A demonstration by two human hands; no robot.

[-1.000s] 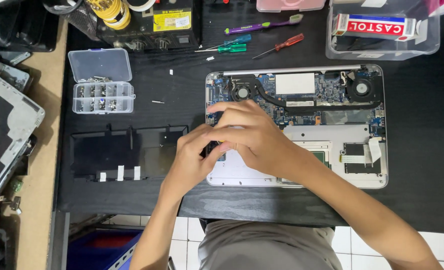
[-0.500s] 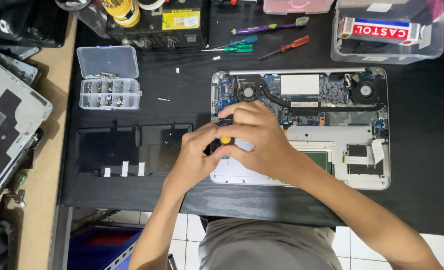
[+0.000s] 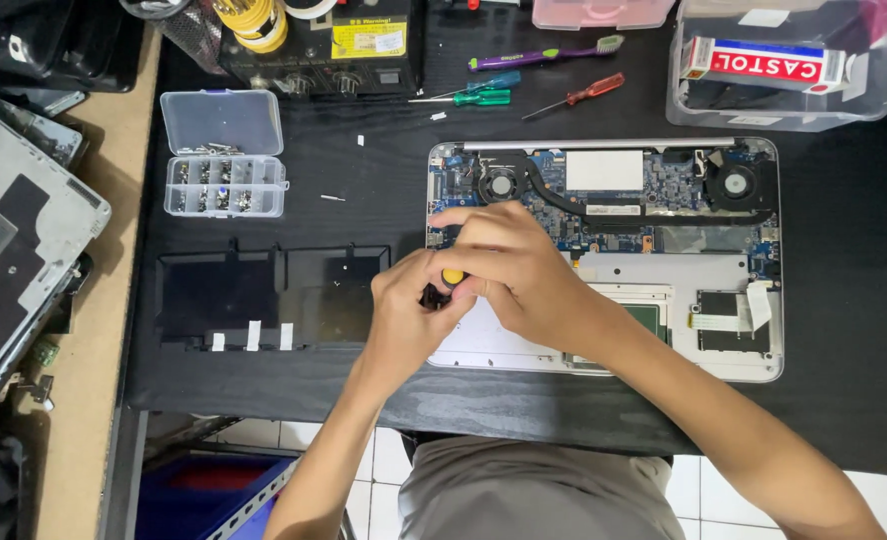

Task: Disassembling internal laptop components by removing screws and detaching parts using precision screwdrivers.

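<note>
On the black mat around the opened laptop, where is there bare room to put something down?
Bare mat lies right of the opened laptop, below the clear tub, and between the screw box and laptop. Crowded: the top edge with screwdrivers, and both hands.

Most of the yellow-capped tool (image 3: 453, 277) and the laptop's (image 3: 664, 330) lower-left corner are hidden by the left hand (image 3: 409, 315) and right hand (image 3: 519, 270), the contents of the screw box (image 3: 224, 185) are too small to be told, and the clear tub (image 3: 779, 70) is cut off by the top edge.

Electronics repair workshop: opened laptop (image 3: 604, 260), screwdrivers (image 3: 524, 95), compartmented screw box (image 3: 224, 185), black work mat (image 3: 364, 150).
</note>
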